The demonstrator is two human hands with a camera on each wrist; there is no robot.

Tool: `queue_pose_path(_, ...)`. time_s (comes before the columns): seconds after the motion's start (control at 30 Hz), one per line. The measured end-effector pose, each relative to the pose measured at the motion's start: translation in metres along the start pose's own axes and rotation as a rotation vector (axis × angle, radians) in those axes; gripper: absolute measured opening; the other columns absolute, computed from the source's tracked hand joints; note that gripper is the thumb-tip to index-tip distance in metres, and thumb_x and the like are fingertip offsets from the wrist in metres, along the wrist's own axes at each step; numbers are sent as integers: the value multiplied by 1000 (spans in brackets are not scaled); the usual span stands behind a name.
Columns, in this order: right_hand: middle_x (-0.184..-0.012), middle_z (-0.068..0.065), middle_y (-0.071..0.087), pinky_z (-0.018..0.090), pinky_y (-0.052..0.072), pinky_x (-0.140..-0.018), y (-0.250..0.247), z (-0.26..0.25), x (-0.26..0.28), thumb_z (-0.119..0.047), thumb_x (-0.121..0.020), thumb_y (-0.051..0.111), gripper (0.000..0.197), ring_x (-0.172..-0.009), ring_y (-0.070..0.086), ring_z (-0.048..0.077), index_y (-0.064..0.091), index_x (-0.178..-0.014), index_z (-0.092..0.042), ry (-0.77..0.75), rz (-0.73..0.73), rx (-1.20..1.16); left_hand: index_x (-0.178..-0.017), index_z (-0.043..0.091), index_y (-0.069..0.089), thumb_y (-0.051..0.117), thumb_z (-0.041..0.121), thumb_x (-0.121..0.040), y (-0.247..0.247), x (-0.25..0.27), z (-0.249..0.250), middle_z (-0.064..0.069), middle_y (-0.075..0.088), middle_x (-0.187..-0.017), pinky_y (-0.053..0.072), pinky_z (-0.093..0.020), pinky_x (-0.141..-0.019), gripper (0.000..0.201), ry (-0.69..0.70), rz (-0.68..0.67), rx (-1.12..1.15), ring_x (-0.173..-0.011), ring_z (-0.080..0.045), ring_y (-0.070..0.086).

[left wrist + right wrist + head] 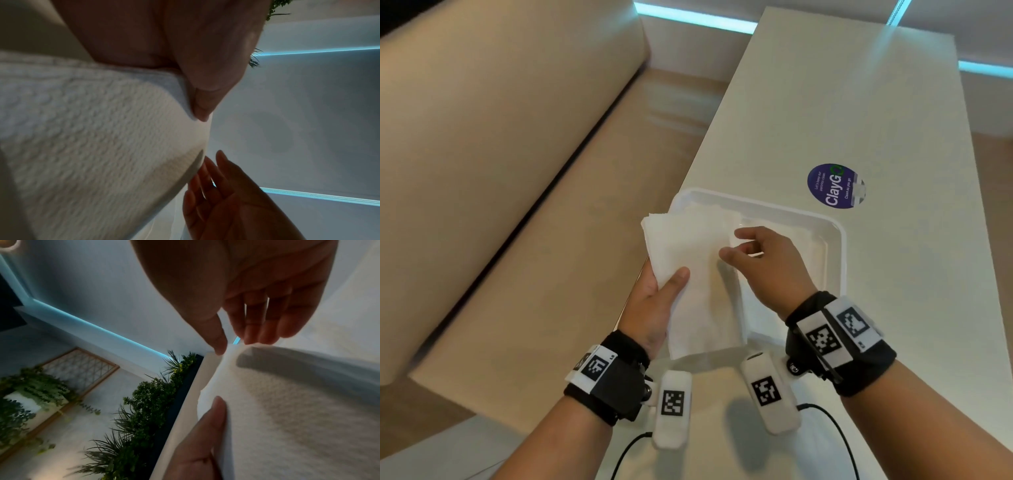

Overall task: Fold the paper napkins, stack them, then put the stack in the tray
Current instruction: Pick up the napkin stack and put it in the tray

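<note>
A stack of white embossed paper napkins (688, 246) is held up over the left end of a white rectangular tray (837, 240). My left hand (671, 284) grips the stack from the left, thumb on top and fingers hidden beneath; the thumb presses the paper in the left wrist view (205, 97). My right hand (743, 245) hovers at the stack's right edge with fingers relaxed. In the right wrist view its fingertips (251, 339) just touch the napkin edge (287, 418) without pinching it. The tray floor is partly hidden by the stack.
The tray sits on a long white table (859, 102) with a round blue sticker (835, 186) beyond it. A beige bench seat (500, 171) runs along the left. Black cables (835, 428) lie near the table's front. Green plants (144, 402) line a wall.
</note>
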State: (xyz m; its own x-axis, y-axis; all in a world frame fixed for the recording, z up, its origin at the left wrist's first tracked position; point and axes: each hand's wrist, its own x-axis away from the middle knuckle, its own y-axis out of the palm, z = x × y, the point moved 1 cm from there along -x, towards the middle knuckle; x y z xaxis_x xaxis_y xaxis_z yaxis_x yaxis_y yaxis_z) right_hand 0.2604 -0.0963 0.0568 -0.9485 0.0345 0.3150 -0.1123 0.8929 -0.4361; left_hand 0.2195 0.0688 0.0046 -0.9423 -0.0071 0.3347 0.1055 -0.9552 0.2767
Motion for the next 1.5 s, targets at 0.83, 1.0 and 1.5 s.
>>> queue_pose_path(0.83, -92, -9, 63, 7, 36, -64, 14, 2, 5, -29, -84, 69, 12, -72, 54, 0, 66, -95, -25, -179, 114, 131, -136, 22, 45, 52, 14, -98, -6, 8, -1, -3, 66, -125, 46, -51, -102, 40, -16, 70, 6, -114, -22, 63)
queue_pose_path(1.0, -89, -9, 64, 9, 37, -63, 16, -1, 2, -28, -86, 66, 8, -71, 54, -1, 66, -92, -22, -225, 109, 152, -137, 21, 44, 52, 14, -98, -2, 5, 2, -6, 65, -125, 47, -51, -100, 41, -20, 59, 32, -116, -25, 62)
queue_pose_path(1.5, -93, 10, 64, 44, 53, -79, 9, 7, -43, -20, -97, 49, 9, -79, 61, 25, 50, -102, -14, 130, -4, -213, -127, 9, 55, 52, 6, -95, -26, -5, 6, -12, 67, -121, 51, -44, -95, 32, -21, 79, 3, -113, -31, 63)
